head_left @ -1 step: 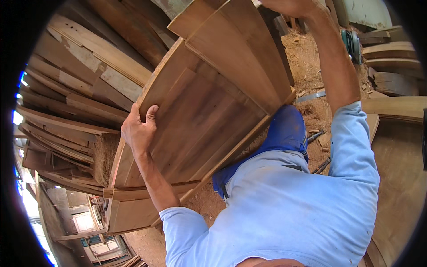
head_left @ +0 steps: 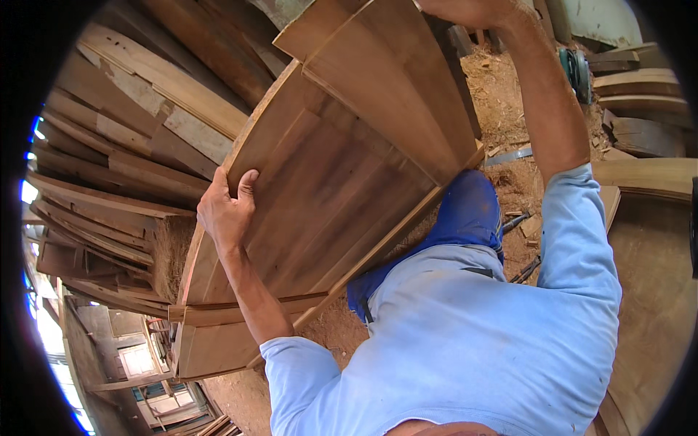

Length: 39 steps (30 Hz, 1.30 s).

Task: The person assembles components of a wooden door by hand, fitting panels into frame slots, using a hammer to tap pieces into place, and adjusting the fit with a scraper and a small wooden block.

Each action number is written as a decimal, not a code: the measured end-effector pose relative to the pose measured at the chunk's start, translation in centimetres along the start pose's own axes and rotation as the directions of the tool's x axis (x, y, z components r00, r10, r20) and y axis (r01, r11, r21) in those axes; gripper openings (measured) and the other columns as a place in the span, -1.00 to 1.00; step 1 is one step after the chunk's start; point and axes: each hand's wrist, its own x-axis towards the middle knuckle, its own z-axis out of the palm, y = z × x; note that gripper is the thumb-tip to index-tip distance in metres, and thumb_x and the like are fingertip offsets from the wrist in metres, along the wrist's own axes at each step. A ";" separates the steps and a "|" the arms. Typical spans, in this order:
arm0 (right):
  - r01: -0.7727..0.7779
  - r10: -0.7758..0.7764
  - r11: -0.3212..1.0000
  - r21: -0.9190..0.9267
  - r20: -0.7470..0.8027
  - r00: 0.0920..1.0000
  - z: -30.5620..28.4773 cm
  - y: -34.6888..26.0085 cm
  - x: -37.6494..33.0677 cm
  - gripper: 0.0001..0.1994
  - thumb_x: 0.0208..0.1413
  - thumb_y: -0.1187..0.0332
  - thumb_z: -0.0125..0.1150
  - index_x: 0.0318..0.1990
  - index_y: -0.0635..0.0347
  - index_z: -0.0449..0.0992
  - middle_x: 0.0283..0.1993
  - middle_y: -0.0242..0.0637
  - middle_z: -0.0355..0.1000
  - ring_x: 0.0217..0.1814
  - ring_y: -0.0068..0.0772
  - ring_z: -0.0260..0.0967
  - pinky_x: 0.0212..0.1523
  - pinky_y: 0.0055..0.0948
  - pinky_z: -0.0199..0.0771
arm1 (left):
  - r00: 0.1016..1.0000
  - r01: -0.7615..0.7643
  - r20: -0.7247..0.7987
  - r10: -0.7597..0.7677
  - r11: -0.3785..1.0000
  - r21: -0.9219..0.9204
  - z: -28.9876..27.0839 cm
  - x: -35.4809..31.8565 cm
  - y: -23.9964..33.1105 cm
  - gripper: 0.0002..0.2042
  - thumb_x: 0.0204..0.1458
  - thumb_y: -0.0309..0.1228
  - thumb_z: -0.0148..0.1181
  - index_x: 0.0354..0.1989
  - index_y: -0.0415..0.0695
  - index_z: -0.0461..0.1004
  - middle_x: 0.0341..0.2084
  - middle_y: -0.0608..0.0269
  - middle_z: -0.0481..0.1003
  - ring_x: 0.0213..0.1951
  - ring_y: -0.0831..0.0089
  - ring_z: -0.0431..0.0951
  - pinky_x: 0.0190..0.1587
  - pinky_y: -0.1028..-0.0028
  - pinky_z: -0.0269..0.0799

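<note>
- left hand [head_left: 227,207] at 9 o'clock, pinching the wooden panel [head_left: 327,196] by its edge
- right hand [head_left: 469,10] up at 1 o'clock, cropped, can't tell its grip

Wooden panel [head_left: 313,196]: faces looked smooth, low sheen, grain plainly visible from where I stood. Stacked boards [head_left: 116,198] appeared rougher, matt. Shirt [head_left: 480,327] was matt cloth, lightly soiled; trousers [head_left: 465,207] were creased blue cloth. Wood shavings [head_left: 502,94] lay coarse; thin strip [head_left: 512,156] looked metallic.
</note>
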 end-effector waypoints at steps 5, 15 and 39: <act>-0.112 0.166 0.985 -0.135 0.517 0.840 -1.4 -8.2 4.0 -0.70 0.13 0.33 0.21 -0.03 0.25 0.60 -0.13 0.08 0.59 -0.02 0.19 0.55 -0.04 0.03 0.52 | 1.000 0.016 0.025 -0.018 0.997 0.078 -0.3 -0.4 -0.7 -0.46 0.07 0.25 0.25 -0.11 -0.01 0.57 -0.51 -0.01 0.59 -0.37 -0.13 0.61 -0.36 0.09 0.46; -0.022 0.105 0.988 -0.155 0.555 0.825 0.7 -8.4 5.0 -0.72 0.03 0.33 0.24 -0.11 0.20 0.65 -0.22 0.05 0.60 -0.10 0.18 0.57 -0.08 0.04 0.54 | 1.000 -0.003 -0.029 0.004 1.000 0.025 0.0 -0.7 -0.5 -0.45 0.09 0.26 0.23 -0.15 -0.03 0.51 -0.53 -0.05 0.55 -0.37 -0.19 0.57 -0.39 0.07 0.39; -0.611 0.719 0.684 -0.399 0.227 0.656 0.4 4.7 -6.6 -0.65 0.14 0.33 0.13 0.06 0.27 0.48 -0.01 0.18 0.55 0.10 0.20 0.52 0.09 0.00 0.51 | 1.000 0.005 -0.003 -0.005 1.000 -0.018 -0.1 -0.1 -0.3 -0.45 0.09 0.27 0.23 -0.30 -0.05 0.52 -0.48 0.13 0.62 -0.39 -0.03 0.61 -0.32 0.17 0.45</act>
